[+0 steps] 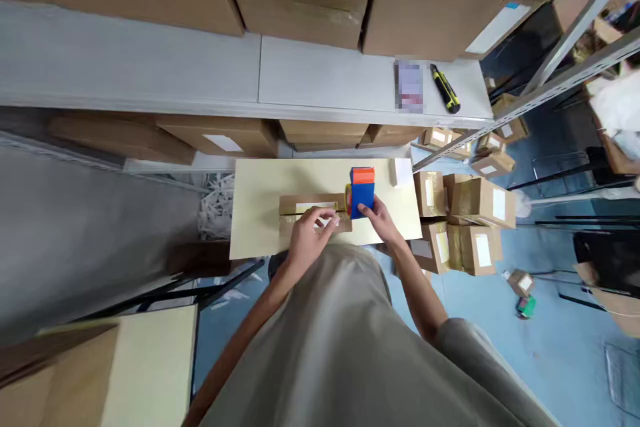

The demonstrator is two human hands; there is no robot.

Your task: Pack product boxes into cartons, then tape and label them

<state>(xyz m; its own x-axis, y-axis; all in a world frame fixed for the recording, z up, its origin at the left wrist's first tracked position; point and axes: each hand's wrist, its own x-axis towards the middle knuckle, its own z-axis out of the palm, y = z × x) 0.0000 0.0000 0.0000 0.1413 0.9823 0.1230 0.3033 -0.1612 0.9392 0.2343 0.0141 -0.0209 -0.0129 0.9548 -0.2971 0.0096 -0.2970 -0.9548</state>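
Pale table (255, 213) stands below a grey shelf (320, 77). Right hand (381, 220) grips the blue-and-orange tape dispenser (363, 195) at the right end of the small carton (290, 205); its roll is partly hidden. Left hand (311, 233), fingers curled, covers part of the carton; any pinch cannot be confirmed. On the shelf, a pixelated item (410, 87) lies beside a utility knife (445, 89).

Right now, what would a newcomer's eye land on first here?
Probably the bright blue-and-orange tape dispenser, held in the right hand at the right end of a carton on the pale table. Next, the black-and-yellow utility knife near the right end of the grey shelf beyond. Then the labelled cartons piled off to the right.
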